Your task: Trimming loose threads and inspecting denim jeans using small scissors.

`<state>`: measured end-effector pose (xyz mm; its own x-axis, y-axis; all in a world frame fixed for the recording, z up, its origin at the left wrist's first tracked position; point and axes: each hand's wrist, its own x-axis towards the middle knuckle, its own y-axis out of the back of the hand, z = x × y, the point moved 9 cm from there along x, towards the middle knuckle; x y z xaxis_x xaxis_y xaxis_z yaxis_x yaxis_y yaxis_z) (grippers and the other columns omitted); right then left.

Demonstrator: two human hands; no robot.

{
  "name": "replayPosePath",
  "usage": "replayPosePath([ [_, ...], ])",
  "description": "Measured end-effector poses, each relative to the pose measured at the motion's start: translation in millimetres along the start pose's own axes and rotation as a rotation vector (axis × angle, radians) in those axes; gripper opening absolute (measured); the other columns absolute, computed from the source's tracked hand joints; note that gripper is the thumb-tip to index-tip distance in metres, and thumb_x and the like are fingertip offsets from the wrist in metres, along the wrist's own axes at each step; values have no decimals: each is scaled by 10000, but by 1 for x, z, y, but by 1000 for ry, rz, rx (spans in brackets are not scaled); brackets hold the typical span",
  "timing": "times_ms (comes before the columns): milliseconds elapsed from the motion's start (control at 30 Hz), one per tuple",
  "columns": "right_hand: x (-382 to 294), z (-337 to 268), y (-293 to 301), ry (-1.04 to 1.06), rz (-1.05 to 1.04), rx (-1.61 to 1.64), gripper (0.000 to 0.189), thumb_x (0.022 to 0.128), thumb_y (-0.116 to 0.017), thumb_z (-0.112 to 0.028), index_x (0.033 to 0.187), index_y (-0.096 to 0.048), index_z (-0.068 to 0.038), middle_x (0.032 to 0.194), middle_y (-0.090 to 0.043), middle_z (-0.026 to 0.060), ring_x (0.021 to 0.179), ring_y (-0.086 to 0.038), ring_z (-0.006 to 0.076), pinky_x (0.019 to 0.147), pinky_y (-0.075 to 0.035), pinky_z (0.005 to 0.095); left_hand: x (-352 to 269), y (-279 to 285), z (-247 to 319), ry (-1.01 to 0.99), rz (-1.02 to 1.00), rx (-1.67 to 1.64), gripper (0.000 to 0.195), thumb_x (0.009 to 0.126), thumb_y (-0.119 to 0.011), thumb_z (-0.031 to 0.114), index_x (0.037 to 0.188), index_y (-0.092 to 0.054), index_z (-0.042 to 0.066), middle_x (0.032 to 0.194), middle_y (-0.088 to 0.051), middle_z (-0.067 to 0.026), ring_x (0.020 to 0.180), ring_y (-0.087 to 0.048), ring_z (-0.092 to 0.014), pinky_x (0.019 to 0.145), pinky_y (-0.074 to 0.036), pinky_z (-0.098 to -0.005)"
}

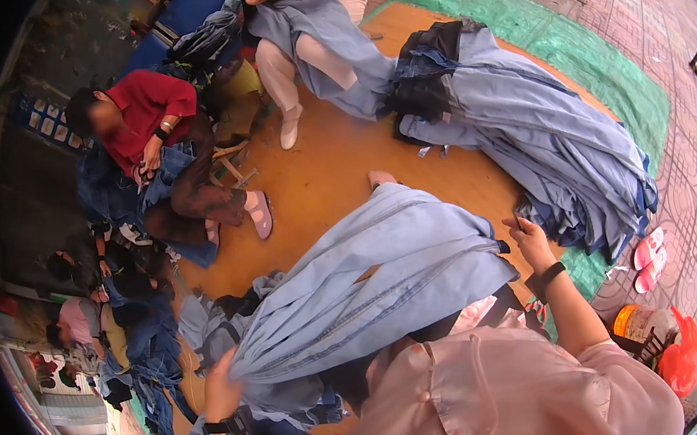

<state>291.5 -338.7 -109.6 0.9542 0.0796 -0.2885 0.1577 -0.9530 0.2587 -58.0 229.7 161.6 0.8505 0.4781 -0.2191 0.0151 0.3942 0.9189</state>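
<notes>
A pair of light-blue denim trousers [385, 264], apparently inside out with seams showing, is stretched across my lap. My left hand [221, 384] grips one gathered end of the denim. Just beyond the opposite end, by the leg hems, my right hand [529, 242] is raised and apart from the cloth. Its fingers pinch a small dark tool [520, 223], too small to identify surely. More denim garments [207, 328] lie heaped beyond and below my left hand.
Long denim trousers [523, 122] are piled on an orange-brown board [312, 176] over green sheeting [614, 81]. Two seated people [145, 105] [304, 37] handle denim ahead. Pink slippers [649, 259], a plastic tub [643, 326] and a red bag [684, 354] stand right.
</notes>
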Motion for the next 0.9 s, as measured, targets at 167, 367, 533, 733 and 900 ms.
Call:
replayPosePath([
  [167,18,6,-5,-77,-109,66,282,970,-557,-136,1216,-660,-42,1038,-666,24,790,-673,149,672,-548,293,-17,-1,9,22,49,-28,653,692,-583,-106,1330,-587,33,1264,-644,-231,1193,-619,-357,1015,-462,-373],
  [367,37,-24,-5,-99,-53,67,299,966,-568,-162,1231,-652,-50,1102,-695,59,744,-687,163,632,-528,304,-55,-25,-34,108,89,-24,627,709,-618,-78,1324,-598,42,1266,-643,-229,1202,-606,-375,1009,-468,-386],
  [533,36,-38,-20,-185,-169,151,324,995,-526,-216,1250,-627,-44,1111,-681,43,906,-687,160,689,-513,287,-61,-49,-43,145,150,138,533,731,-590,-86,1245,-640,44,1188,-672,-203,1137,-621,-388,983,-480,-409],
  [733,49,-32,-24,-187,-262,197,271,985,-582,-284,1097,-660,-49,939,-659,-9,848,-608,88,710,-462,232,20,-52,127,-137,282,-143,466,751,-699,-10,1210,-663,60,1181,-661,-142,1127,-609,-343,965,-480,-393],
  [900,38,-90,-11,-50,-157,357,136,993,-599,-166,1044,-655,-54,879,-603,-59,819,-535,50,702,-416,231,56,-70,155,-170,227,-159,364,752,-669,-21,1107,-711,50,1031,-672,-113,977,-645,-293,883,-497,-376],
])
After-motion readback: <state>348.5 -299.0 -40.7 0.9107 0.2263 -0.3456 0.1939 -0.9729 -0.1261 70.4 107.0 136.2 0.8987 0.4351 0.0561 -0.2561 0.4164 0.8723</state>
